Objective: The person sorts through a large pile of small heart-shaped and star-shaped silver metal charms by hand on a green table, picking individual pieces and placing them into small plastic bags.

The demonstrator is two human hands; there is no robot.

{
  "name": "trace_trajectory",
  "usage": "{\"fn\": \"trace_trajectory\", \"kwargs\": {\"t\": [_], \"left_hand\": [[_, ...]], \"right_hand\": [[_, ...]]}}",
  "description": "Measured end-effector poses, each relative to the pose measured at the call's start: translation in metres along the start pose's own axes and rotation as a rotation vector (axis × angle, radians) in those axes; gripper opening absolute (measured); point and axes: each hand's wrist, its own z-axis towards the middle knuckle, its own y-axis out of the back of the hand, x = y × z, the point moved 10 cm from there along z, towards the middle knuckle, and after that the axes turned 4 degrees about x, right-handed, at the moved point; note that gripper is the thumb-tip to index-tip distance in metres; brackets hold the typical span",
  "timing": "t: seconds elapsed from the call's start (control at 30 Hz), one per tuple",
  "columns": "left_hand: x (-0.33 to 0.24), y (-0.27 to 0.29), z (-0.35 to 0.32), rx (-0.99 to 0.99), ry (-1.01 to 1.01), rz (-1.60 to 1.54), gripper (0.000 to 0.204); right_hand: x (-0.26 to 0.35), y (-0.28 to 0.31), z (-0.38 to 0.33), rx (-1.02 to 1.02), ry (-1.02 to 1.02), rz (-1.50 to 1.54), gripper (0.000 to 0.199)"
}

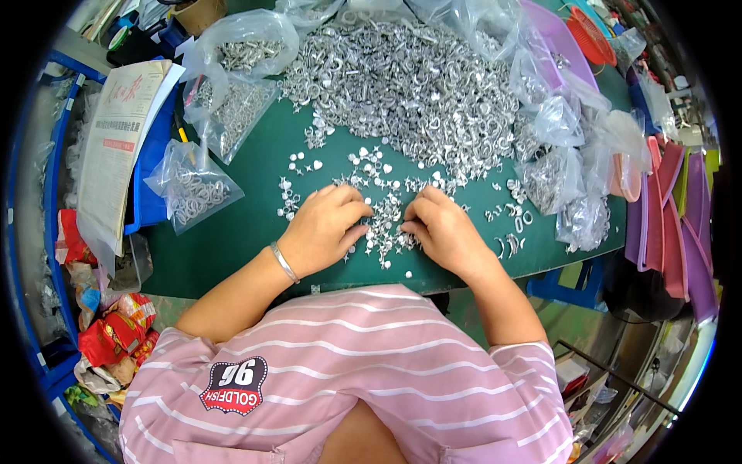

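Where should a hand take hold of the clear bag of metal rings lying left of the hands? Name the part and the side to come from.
Grip the clear bag of rings at its upper end near the top corner, where the plastic looks emptier; the rings have settled lower. It lies flat on the green table, so come from above. The left hand is nearer, probably the easier one.

Under the fingers (357, 232) lie shiny silver metal pieces (386, 224) on matt green cloth-like table covering (247, 224). Beyond them, glossy clear plastic bags (193, 185).
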Motion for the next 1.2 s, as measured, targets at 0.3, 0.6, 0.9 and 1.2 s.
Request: {"fn": "trace_trajectory", "kwargs": {"t": [0.3, 0.6, 0.9, 1.2], "left_hand": [[0.003, 0.001, -0.004, -0.026, -0.012, -0.026, 0.022], [0.006, 0.001, -0.006, -0.042, -0.003, -0.062, 0.022], [0.005, 0.002, -0.006, -0.044, -0.003, -0.06, 0.022], [0.005, 0.002, -0.006, -0.043, 0.001, -0.062, 0.022]], "right_hand": [[-0.036, 0.002, 0.005, 0.056, -0.274, 0.606, 0.005], [-0.06, 0.005, 0.005, -0.077, -0.427, 1.008, 0.01], [-0.066, 0.023, 0.005, -0.114, -0.365, 0.485, 0.008], [-0.014, 0.006, 0.005, -0.142, -0.078, -0.052, 0.011]]}}
